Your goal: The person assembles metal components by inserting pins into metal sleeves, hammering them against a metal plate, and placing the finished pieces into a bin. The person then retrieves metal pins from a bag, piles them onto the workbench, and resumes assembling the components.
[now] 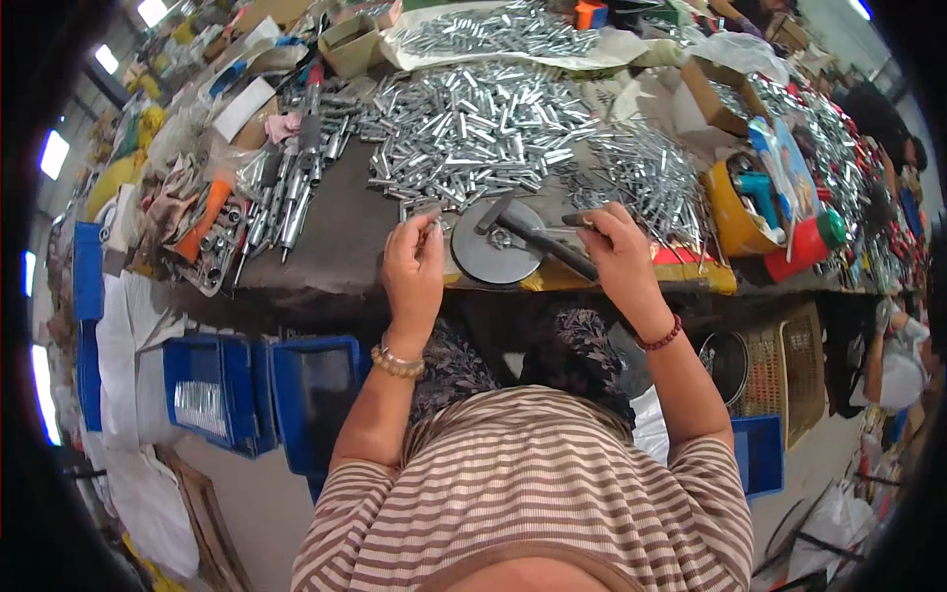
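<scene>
My left hand is at the table edge, left of a round grey metal disc. Thumb and fingertips are pinched together on something too small to make out, close to the metal tubes. On the disc rests a hammer, its head at the disc's upper part and its dark handle slanting down toward my right hand. A few small metal parts lie on the disc by the hammer. Between thumb and fingers, my right hand grips a small dark piece pointing left.
A large heap of shiny metal tubes covers the table's middle, with thinner metal pins to the right. Long metal rods lie left. A yellow container and red bottle stand right. Blue crates sit below.
</scene>
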Demonstrator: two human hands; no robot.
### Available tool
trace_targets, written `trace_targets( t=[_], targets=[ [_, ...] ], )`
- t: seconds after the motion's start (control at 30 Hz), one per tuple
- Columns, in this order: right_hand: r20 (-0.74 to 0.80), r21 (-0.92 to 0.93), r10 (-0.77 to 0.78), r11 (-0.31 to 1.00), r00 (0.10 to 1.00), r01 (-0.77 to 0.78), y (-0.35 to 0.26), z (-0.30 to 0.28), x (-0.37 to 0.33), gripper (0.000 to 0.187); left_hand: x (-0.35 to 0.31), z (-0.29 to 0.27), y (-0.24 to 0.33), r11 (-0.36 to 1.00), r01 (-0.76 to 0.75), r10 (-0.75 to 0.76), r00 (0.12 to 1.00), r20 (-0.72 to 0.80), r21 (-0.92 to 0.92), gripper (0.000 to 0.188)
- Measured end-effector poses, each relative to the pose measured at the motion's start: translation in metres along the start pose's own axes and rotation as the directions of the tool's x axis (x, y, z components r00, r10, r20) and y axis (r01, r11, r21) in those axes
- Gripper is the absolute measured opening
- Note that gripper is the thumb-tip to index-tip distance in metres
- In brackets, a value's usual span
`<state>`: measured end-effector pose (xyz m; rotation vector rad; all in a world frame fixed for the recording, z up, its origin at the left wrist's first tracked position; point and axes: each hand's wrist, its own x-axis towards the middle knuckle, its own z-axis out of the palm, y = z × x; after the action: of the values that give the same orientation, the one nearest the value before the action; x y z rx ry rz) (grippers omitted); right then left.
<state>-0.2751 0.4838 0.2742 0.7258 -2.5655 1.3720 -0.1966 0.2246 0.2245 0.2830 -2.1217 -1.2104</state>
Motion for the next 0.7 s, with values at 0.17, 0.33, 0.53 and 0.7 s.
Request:
trace_targets(
  t=[0.17,0.33,0.53,0.7],
  targets=[
    [0.102,-0.222,-0.199,0.95,0.975,0.217,-0.005,0.024,-0.001,0.006,0.002,-0.027,-0.008,0.95,0.004,-0.031,0.996,0.083,0.311,0.018],
    [0.257,-0.361,-0.256,0.869,0.932,0.338,-0.012,0.031,0.005,0.01,0.026,-0.034,-0.01,0.891,-0.115,0.058,0.988,0.141,0.438,0.02],
    [0.282,-0.36,-0.234,0.873,0.931,0.329,-0.013,0.038,0.008,0.013,0.05,-0.033,-0.003,0.894,-0.194,0.027,0.923,0.383,0.404,0.018],
    [0.271,-0.315,-0.298,0.871,0.915,0.377,-0.014,0.051,0.008,0.015,0.062,-0.022,-0.008,0.799,-0.448,0.188,0.82,0.541,0.402,0.013]
  ],
)
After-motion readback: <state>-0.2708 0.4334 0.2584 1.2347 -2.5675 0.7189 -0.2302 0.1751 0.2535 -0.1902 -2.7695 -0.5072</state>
